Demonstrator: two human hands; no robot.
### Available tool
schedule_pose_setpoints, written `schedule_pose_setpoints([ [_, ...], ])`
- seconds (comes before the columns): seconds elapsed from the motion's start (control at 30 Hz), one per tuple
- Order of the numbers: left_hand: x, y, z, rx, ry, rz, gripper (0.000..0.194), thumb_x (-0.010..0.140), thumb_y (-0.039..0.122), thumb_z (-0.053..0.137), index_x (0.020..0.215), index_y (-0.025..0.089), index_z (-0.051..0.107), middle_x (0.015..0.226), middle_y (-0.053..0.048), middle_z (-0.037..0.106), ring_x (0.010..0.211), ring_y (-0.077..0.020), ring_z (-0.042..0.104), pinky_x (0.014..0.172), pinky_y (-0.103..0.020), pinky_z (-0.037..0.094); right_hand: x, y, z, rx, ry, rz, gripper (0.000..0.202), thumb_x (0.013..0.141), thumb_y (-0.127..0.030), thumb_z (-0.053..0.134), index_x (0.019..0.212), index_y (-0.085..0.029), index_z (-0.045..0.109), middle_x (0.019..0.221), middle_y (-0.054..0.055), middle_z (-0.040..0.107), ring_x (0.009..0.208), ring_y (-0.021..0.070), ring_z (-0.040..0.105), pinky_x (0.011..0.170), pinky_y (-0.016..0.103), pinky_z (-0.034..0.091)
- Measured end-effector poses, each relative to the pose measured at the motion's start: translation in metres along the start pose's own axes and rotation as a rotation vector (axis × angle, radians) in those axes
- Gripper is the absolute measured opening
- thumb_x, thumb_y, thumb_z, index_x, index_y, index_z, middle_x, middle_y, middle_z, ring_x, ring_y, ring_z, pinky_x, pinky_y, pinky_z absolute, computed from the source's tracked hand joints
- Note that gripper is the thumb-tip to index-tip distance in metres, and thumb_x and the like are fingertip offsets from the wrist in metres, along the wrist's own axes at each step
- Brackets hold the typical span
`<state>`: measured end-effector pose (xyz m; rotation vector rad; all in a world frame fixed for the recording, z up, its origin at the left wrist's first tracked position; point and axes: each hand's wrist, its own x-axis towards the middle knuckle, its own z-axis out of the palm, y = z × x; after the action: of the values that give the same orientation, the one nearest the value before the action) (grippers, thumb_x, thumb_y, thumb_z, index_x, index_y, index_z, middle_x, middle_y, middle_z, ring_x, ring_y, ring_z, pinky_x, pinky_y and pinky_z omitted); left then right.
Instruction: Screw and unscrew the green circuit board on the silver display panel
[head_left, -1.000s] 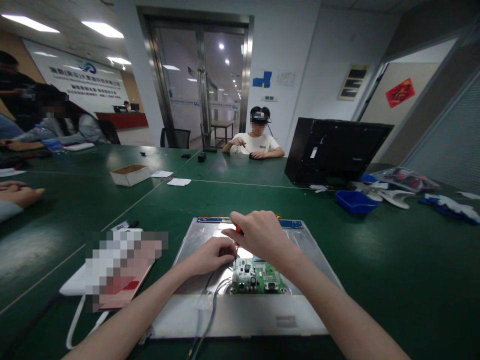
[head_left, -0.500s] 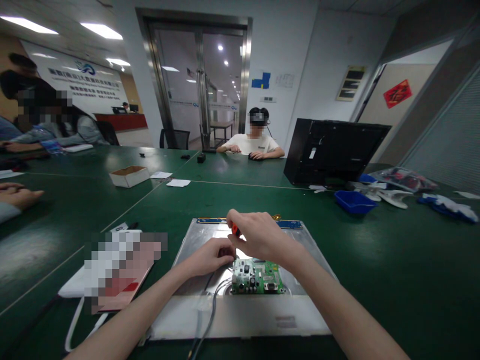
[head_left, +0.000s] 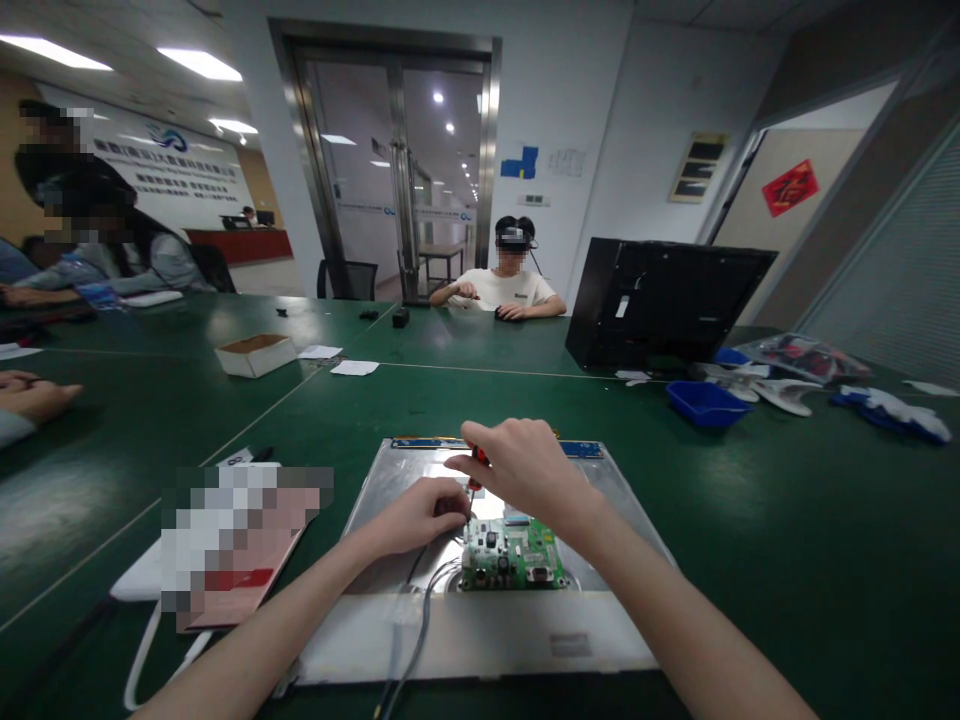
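A flat metal display panel [head_left: 600, 520] lies on the table in front of me, with a green circuit board [head_left: 517, 555] on its middle. In my right hand [head_left: 529, 470] is a screwdriver [head_left: 477, 470] with a red and black handle, held nearly upright. Its shaft points down at the board's upper left corner. At that same corner, my left hand [head_left: 431, 510] has its thumb and fingertips pinched together close to the shaft. Whatever sits between those fingertips is hidden. Dark cables [head_left: 426, 625] run from the board's left side over the panel's pale front strip.
Left of the panel lies a pink booklet [head_left: 289, 545] beside a white device with a cable. Further off are an open box [head_left: 257, 356] and paper slips. A blue tray [head_left: 709, 402] and a black monitor casing [head_left: 667, 305] stand to the right. Other people sit around the table.
My right thumb has lifted off the screwdriver handle and the fingers have shifted, so more of the handle and shaft shows. The left hand stays in place at the board's corner.
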<state>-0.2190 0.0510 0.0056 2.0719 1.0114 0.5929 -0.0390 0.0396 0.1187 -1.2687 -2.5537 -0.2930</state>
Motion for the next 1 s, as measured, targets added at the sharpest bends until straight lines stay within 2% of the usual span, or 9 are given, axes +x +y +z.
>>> schedule_pose_setpoints([
  [0.2, 0.0, -0.005, 0.001, -0.003, 0.004, -0.006, 0.007, 0.079, 0.017, 0.056, 0.082, 0.015, 0.062, 0.068, 0.001, 0.057, 0.063, -0.0128, 0.051, 0.059, -0.023, 0.038, 0.001, 0.001, 0.001, 0.049, -0.031, -0.065, 0.014, 0.086, -0.034, 0.046, 0.09, -0.022, 0.054, 0.07, 0.0, 0.065, 0.056, 0.0107, 0.048, 0.05, 0.028, 0.014],
  [0.47, 0.0, -0.006, 0.001, 0.001, -0.016, 0.037, 0.011, 0.079, 0.015, 0.055, 0.087, 0.015, 0.063, 0.073, 0.0, 0.061, 0.067, -0.0137, 0.054, 0.062, -0.023, 0.04, -0.004, 0.007, -0.01, 0.236, -0.071, -0.13, 0.016, 0.079, -0.022, 0.053, 0.094, -0.02, 0.049, 0.084, 0.001, 0.067, 0.066, 0.0122, 0.054, 0.051, 0.025, 0.02],
  [0.53, 0.0, -0.004, 0.0, 0.0, -0.015, 0.043, 0.009, 0.079, 0.015, 0.055, 0.085, 0.015, 0.062, 0.074, 0.0, 0.061, 0.068, -0.0139, 0.054, 0.063, -0.023, 0.041, -0.004, 0.007, -0.009, 0.205, -0.052, -0.119, 0.016, 0.081, -0.027, 0.055, 0.095, -0.021, 0.049, 0.083, 0.0, 0.067, 0.066, 0.013, 0.056, 0.051, 0.026, 0.02],
  [0.6, -0.001, -0.002, -0.001, 0.007, -0.013, 0.043, 0.009, 0.079, 0.015, 0.055, 0.084, 0.015, 0.062, 0.076, -0.001, 0.062, 0.07, -0.0145, 0.056, 0.065, -0.024, 0.042, -0.003, 0.006, -0.005, 0.142, -0.026, -0.085, 0.021, 0.084, -0.039, 0.054, 0.094, -0.021, 0.051, 0.079, 0.001, 0.067, 0.065, 0.0139, 0.056, 0.05, 0.026, 0.018],
  [0.67, -0.001, -0.001, -0.002, 0.017, -0.01, 0.042, 0.008, 0.079, 0.015, 0.056, 0.083, 0.015, 0.063, 0.077, -0.001, 0.062, 0.071, -0.0147, 0.056, 0.066, -0.024, 0.042, -0.002, 0.005, -0.002, 0.07, -0.01, -0.046, 0.032, 0.086, -0.053, 0.048, 0.09, -0.021, 0.052, 0.073, 0.002, 0.065, 0.062, 0.0144, 0.056, 0.05, 0.027, 0.016],
  [0.73, 0.0, -0.001, -0.001, 0.019, -0.003, 0.038, 0.007, 0.079, 0.015, 0.056, 0.083, 0.015, 0.062, 0.074, -0.001, 0.061, 0.069, -0.0141, 0.055, 0.064, -0.023, 0.041, 0.0, 0.004, 0.0, 0.02, -0.008, -0.031, 0.037, 0.088, -0.057, 0.042, 0.086, -0.022, 0.054, 0.069, 0.002, 0.064, 0.06, 0.0142, 0.055, 0.05, 0.028, 0.015],
  [0.87, 0.0, 0.0, -0.001, 0.012, -0.009, 0.021, 0.006, 0.079, 0.016, 0.056, 0.082, 0.015, 0.061, 0.068, 0.001, 0.057, 0.064, -0.0128, 0.052, 0.06, -0.023, 0.039, 0.001, 0.005, -0.002, 0.015, -0.026, -0.043, 0.022, 0.089, -0.042, 0.046, 0.084, -0.022, 0.053, 0.068, 0.0, 0.063, 0.057, 0.0119, 0.052, 0.049, 0.028, 0.014],
  [0.93, 0.0, 0.0, -0.001, 0.013, -0.013, 0.018, 0.007, 0.079, 0.016, 0.056, 0.083, 0.015, 0.061, 0.069, 0.001, 0.058, 0.064, -0.0128, 0.052, 0.06, -0.023, 0.039, -0.001, 0.005, -0.005, 0.065, -0.035, -0.059, 0.013, 0.086, -0.033, 0.049, 0.087, -0.021, 0.052, 0.07, 0.0, 0.064, 0.057, 0.0109, 0.05, 0.049, 0.028, 0.015],
  [1.0, 0.0, 0.001, -0.002, 0.015, -0.02, 0.019, 0.008, 0.079, 0.015, 0.055, 0.084, 0.016, 0.062, 0.071, 0.001, 0.058, 0.065, -0.0131, 0.052, 0.06, -0.023, 0.039, -0.003, 0.006, -0.007, 0.123, -0.038, -0.078, 0.012, 0.08, -0.026, 0.051, 0.091, -0.02, 0.05, 0.075, 0.0, 0.064, 0.057, 0.0104, 0.049, 0.049, 0.027, 0.017],
])
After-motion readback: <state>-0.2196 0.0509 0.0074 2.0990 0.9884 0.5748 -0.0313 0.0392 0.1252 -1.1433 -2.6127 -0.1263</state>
